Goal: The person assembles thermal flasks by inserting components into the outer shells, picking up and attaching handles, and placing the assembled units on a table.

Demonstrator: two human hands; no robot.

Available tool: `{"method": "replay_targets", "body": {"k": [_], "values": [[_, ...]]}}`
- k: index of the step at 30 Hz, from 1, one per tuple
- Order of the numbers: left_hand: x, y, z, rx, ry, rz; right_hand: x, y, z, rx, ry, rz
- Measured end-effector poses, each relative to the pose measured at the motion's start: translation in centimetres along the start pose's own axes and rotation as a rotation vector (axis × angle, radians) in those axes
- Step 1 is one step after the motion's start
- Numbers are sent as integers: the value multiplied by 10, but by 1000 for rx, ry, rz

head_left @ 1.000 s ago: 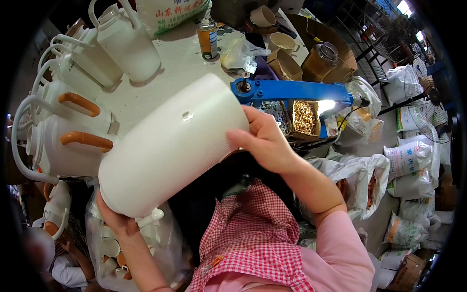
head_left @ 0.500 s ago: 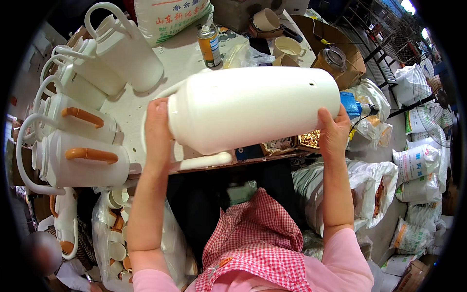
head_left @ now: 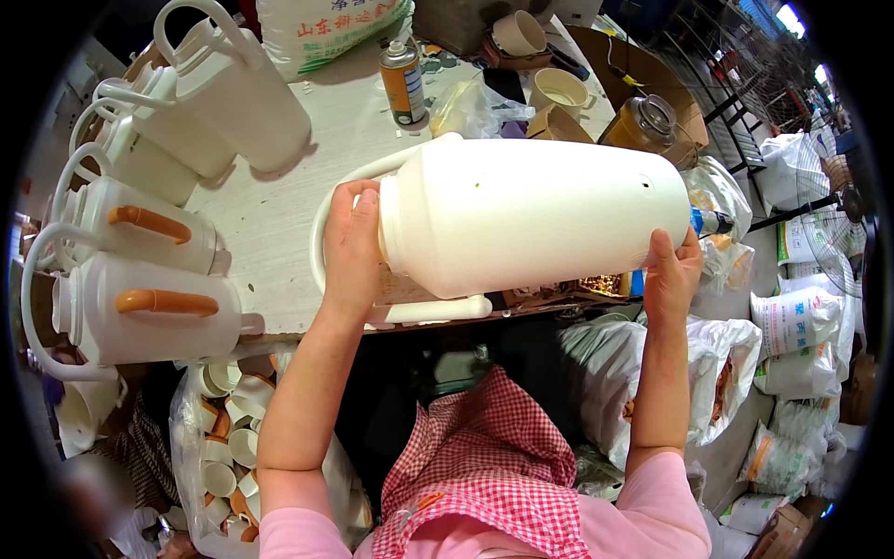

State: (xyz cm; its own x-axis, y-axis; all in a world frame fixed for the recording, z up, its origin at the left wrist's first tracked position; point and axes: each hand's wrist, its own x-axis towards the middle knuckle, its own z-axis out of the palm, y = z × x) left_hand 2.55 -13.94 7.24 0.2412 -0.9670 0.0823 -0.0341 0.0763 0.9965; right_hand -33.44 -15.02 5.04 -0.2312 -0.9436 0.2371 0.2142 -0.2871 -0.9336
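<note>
I hold a large white plastic flask shell [head_left: 531, 214] sideways above the front edge of a white table [head_left: 270, 224]. My left hand [head_left: 352, 244] grips its narrow neck end beside the looped white handle. My right hand [head_left: 672, 272] is pressed against its wide base end. Two small holes show in the shell's upper side.
Several finished white flasks, some with orange handles [head_left: 154, 303], lie at the table's left. A spray can [head_left: 403, 82], paper cups [head_left: 559, 90], a glass jar [head_left: 643, 121] and a printed sack [head_left: 326, 33] stand behind. A bag of small caps [head_left: 223, 447] and filled sacks [head_left: 792, 326] flank my legs.
The shell has swung from tilted with its base toward me to lying level, then shifted right. My left hand moved from under its base to the neck; my right hand went to the base end.
</note>
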Motion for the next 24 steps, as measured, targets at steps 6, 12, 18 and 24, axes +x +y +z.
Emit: {"method": "replay_targets", "body": {"k": [6, 12, 18, 24], "values": [[5, 4, 0, -19, -65, -56, 4, -4, 5, -32, 4, 24], [0, 5, -4, 37, -113, -210, 2, -27, 19, -149, -27, 134], [7, 5, 1, 691, 80, 427, -2, -37, 6, -313, -11, 147], [27, 46, 31, 936, -339, 611, -3, 7, 24, -298, 191, -230]]}}
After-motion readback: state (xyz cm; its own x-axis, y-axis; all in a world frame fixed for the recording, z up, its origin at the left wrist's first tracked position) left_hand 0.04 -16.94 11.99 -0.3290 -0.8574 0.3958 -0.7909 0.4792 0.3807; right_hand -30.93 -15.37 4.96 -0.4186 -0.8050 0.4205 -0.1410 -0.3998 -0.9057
